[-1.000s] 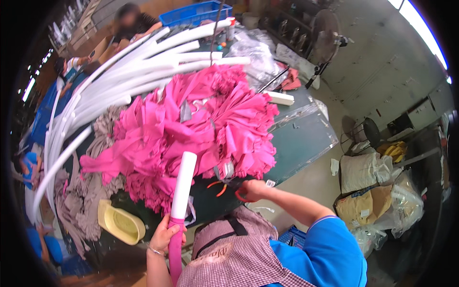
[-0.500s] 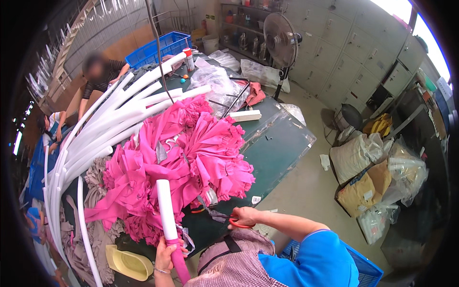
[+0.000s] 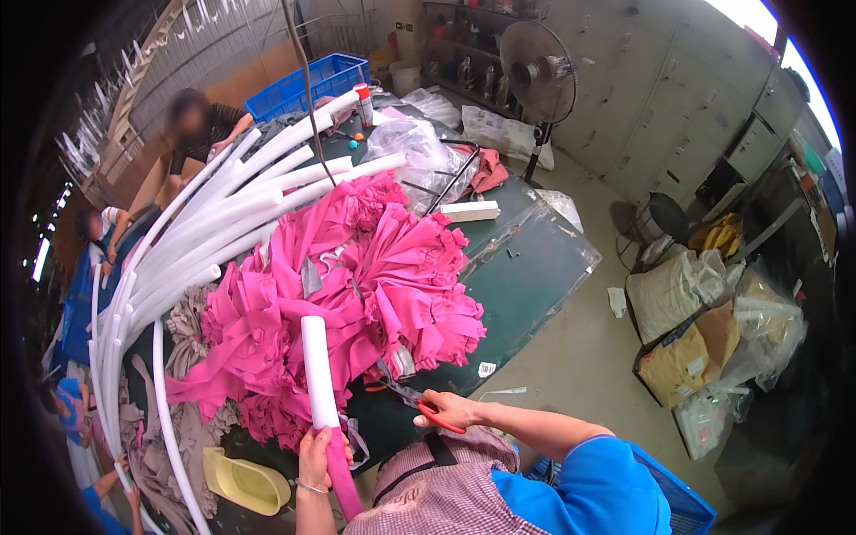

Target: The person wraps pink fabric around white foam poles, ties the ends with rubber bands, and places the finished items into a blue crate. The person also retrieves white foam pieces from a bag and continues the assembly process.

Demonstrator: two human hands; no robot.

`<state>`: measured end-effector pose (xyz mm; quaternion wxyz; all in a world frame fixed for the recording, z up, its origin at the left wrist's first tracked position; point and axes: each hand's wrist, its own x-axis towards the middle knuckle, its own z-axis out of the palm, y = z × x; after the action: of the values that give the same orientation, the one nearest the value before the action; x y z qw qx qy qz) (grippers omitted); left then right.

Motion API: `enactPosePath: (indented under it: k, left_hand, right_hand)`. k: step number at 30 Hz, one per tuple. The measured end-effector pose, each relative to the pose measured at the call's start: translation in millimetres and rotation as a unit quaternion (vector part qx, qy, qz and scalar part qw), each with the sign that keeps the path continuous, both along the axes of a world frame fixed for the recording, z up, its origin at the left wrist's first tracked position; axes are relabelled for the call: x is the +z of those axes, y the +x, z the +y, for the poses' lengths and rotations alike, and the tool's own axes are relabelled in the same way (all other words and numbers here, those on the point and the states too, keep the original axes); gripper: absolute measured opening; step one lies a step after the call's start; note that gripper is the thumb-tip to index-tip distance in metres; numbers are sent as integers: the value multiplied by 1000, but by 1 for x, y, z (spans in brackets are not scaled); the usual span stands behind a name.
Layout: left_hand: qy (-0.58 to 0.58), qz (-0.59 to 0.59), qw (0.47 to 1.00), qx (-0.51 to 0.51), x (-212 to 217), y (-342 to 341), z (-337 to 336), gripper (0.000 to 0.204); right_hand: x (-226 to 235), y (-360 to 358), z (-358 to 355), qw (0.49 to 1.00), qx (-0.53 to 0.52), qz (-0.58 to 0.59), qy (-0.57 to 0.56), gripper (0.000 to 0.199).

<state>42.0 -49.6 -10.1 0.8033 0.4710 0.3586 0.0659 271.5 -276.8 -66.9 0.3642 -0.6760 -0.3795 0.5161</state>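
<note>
Left hand [image 3: 314, 456] is closed around the lower end of a white foam tube [image 3: 317, 370], which stands upright at the near table edge with a pink sleeve [image 3: 342, 480] pulled over its bottom. Right hand [image 3: 443, 411], just to the right, has its fingers curled through red-handled scissors [image 3: 419, 406]. A heap of pink fabric [image 3: 357, 285] lies beyond on the green table [image 3: 526, 285], long white tubes [image 3: 223, 214] to the left
</note>
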Motion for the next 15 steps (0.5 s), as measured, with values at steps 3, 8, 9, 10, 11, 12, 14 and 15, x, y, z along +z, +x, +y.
enactPosePath:
  k: [3, 8, 9, 10, 11, 12, 14, 15]
  left_hand:
    - [-6, 16, 1000, 9, -3, -1, 1, 25]
    - [-47, -22, 997, 48, 12, -11, -11, 29]
    - [-64, -24, 997, 46, 15, -5, -13, 32]
    - [-78, -57, 995, 24, 9, 1, -10, 33]
    - [-63, -79, 995, -16, 22, 13, -12, 34]
    - [-15, 20, 998, -58, 25, 14, -6, 38]
    - [-24, -64, 996, -56, 11, -1, -4, 37]
    - [-24, -105, 992, -67, 8, 2, -5, 36]
  right_hand:
    - [-3, -6, -3, 1000, 4, 6, 8, 70]
    - [3, -12, 3, 998, 49, -32, 27, 67]
    - [8, -13, 7, 996, 69, -36, 34, 66]
    - [27, -8, 7, 997, 63, -45, 16, 66]
    - [15, -4, 4, 997, 62, -24, 30, 66]
    - [36, -5, 8, 998, 63, -27, 0, 70]
    - [39, -15, 12, 997, 73, 4, 15, 79]
    - [37, -15, 10, 997, 68, 9, 41, 82]
